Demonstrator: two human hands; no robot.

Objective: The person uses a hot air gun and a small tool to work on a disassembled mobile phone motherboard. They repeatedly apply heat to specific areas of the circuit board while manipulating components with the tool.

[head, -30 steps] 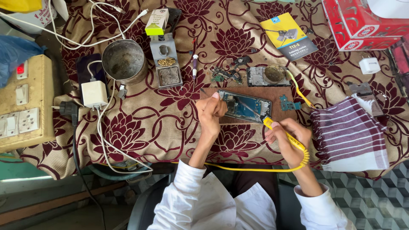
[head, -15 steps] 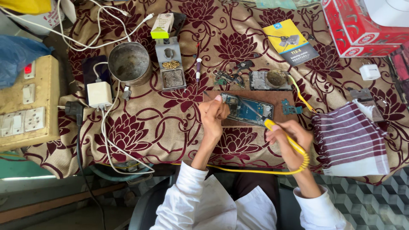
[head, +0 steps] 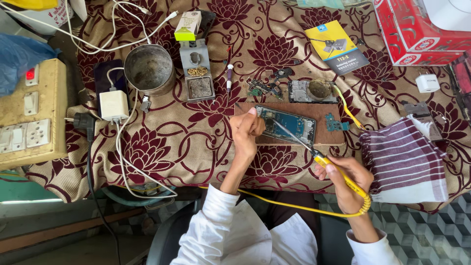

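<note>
One head-worn camera looks almost straight down from above the seated person, at moderate distance. The table (head: 206, 147) with its flowered cloth fills the upper frame, its near edge crossing the middle; sleeves, lap and tiled floor (head: 422, 235) fill the bottom.

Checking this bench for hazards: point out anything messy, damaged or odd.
The opened phone lies with its insides bare. Loose small parts are scattered beside it. White cables tangle near the metal cup. Nothing looks spilled.
</note>
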